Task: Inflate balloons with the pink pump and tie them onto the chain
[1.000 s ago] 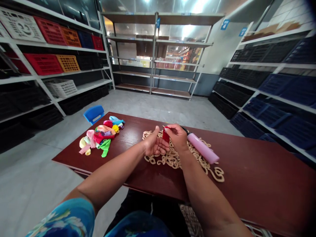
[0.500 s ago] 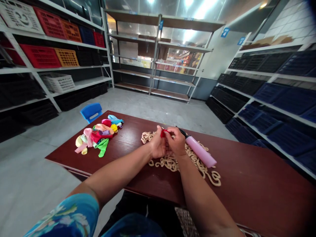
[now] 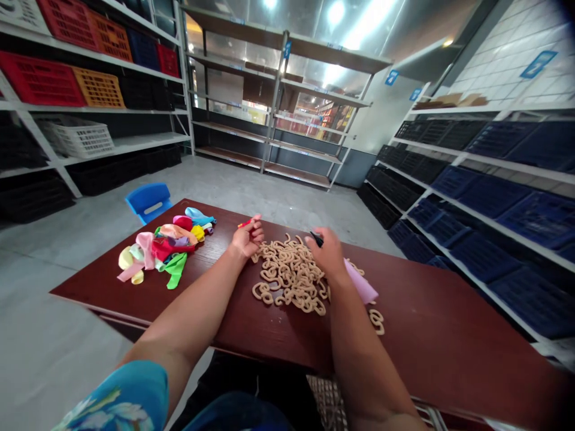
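Note:
My left hand (image 3: 248,239) is closed on a small red piece (image 3: 245,223), likely a balloon, with a speck of yellow beside it; most of the piece is hidden by the fingers. At the right of the pile, my right hand (image 3: 327,251) is wrapped round the black-tipped end of a pink hand pump (image 3: 362,282). The black nozzle (image 3: 317,238) pokes out past the fingers. Between the two hands lies a heap of beige curled, noodle-like pieces (image 3: 291,275), some under the pump.
A pile of limp balloons (image 3: 155,248) in many colours lies on the left of the dark red table (image 3: 440,317). Beyond that corner stands a blue chair (image 3: 150,200). Shelves with crates (image 3: 42,78) line the left, and dark blue crates (image 3: 516,251) the right.
My hands have come apart: the left moved left with the red piece, the right went onto the pump's black end. More of the beige heap shows between them. The view has shifted a little.

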`<move>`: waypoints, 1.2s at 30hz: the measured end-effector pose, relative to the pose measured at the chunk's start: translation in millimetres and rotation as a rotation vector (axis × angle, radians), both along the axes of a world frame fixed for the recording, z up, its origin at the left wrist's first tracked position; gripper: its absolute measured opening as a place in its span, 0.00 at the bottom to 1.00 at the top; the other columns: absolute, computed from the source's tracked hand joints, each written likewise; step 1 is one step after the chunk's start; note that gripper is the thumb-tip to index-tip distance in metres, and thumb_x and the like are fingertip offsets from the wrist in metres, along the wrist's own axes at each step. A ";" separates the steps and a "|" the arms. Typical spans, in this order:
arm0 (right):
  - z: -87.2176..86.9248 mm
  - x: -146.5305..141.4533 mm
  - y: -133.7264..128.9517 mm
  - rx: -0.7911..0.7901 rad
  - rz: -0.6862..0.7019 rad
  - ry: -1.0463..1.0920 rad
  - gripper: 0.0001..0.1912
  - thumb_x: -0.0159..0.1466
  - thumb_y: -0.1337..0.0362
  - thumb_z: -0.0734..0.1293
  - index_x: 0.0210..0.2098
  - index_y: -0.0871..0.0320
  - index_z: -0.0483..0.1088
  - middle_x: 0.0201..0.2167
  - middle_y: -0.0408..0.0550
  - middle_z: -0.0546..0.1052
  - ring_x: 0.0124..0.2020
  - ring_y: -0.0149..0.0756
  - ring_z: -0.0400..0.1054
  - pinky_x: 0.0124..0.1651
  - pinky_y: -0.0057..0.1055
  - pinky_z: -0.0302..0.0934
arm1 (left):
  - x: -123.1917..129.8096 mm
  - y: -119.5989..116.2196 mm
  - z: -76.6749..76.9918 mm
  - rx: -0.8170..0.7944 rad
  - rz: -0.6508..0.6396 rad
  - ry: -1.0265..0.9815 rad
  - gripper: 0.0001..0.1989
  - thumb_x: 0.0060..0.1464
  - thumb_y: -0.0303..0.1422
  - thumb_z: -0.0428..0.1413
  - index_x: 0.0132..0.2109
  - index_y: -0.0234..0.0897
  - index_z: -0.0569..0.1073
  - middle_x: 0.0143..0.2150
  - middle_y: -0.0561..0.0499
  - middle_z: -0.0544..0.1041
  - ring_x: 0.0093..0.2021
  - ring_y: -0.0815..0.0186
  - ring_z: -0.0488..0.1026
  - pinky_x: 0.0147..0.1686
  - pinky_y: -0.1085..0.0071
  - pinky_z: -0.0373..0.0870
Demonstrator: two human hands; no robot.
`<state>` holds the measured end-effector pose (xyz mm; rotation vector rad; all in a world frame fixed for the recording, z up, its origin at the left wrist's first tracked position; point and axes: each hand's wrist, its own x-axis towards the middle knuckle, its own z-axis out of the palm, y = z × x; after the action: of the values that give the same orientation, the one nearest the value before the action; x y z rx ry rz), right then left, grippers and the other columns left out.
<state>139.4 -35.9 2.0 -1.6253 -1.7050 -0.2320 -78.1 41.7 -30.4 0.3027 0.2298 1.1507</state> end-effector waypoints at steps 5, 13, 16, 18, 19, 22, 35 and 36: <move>2.3 62.8 -15.8 -0.489 -0.338 -0.119 0.28 0.54 0.44 0.61 0.44 0.60 0.67 0.43 0.58 0.72 0.42 0.44 0.67 0.42 0.36 0.58 | -13.1 10.1 -16.9 -0.123 0.106 -0.072 0.07 0.54 0.26 0.51 0.41 0.39 0.67 0.17 0.60 0.53 0.13 0.77 0.48 0.11 0.81 0.43; -20.3 93.6 -43.0 -0.778 -0.367 -0.190 0.32 0.52 0.44 0.62 0.48 0.62 0.63 0.43 0.59 0.72 0.41 0.47 0.68 0.36 0.37 0.59 | -7.1 10.8 -24.0 -0.065 0.045 -0.142 0.06 0.54 0.23 0.49 0.39 0.33 0.67 0.19 0.58 0.60 0.14 0.78 0.54 0.13 0.81 0.49; -3.1 72.6 -35.3 -0.599 -0.274 -0.277 0.27 0.55 0.47 0.61 0.47 0.58 0.63 0.44 0.56 0.72 0.42 0.45 0.67 0.37 0.35 0.57 | -8.7 12.9 -21.8 -0.098 0.085 -0.146 0.07 0.54 0.22 0.48 0.39 0.33 0.68 0.22 0.56 0.64 0.17 0.77 0.59 0.16 0.80 0.56; 6.6 49.2 -27.0 -0.479 -0.094 -0.317 0.24 0.57 0.48 0.61 0.48 0.55 0.62 0.44 0.52 0.72 0.42 0.41 0.67 0.38 0.33 0.57 | -10.0 15.0 -20.0 -0.130 0.130 -0.141 0.07 0.55 0.22 0.47 0.39 0.34 0.68 0.23 0.55 0.66 0.20 0.76 0.63 0.20 0.79 0.62; 8.7 36.6 -23.0 -0.423 -0.014 -0.340 0.24 0.57 0.49 0.60 0.50 0.55 0.62 0.45 0.51 0.71 0.42 0.40 0.67 0.39 0.32 0.57 | -10.7 16.1 -19.4 -0.146 0.157 -0.137 0.08 0.56 0.22 0.47 0.39 0.34 0.68 0.24 0.54 0.67 0.21 0.75 0.65 0.22 0.77 0.64; 2.9 6.3 -14.8 -0.269 0.121 -0.447 0.25 0.59 0.53 0.60 0.53 0.57 0.59 0.47 0.53 0.70 0.45 0.41 0.64 0.43 0.34 0.56 | -12.0 19.1 -19.3 -0.195 0.234 -0.123 0.08 0.57 0.23 0.46 0.40 0.34 0.69 0.26 0.52 0.69 0.25 0.73 0.68 0.26 0.75 0.67; -17.1 9.0 -16.3 -0.221 0.167 -0.551 0.27 0.58 0.54 0.62 0.54 0.57 0.59 0.45 0.52 0.70 0.43 0.43 0.63 0.44 0.36 0.53 | -12.8 17.9 -11.2 -0.134 0.316 -0.112 0.08 0.57 0.23 0.46 0.39 0.34 0.69 0.26 0.53 0.68 0.25 0.74 0.67 0.28 0.74 0.66; -17.7 8.6 -15.9 -0.224 0.167 -0.550 0.26 0.58 0.54 0.62 0.53 0.58 0.60 0.45 0.53 0.70 0.43 0.43 0.62 0.44 0.36 0.53 | -12.6 17.2 -10.5 -0.125 0.315 -0.108 0.08 0.57 0.22 0.46 0.39 0.34 0.69 0.26 0.53 0.68 0.25 0.74 0.67 0.28 0.74 0.66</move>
<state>148.0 -51.9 -15.7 -1.6632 -2.3423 -0.4508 -90.7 58.9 -41.0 0.0946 0.2593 1.4529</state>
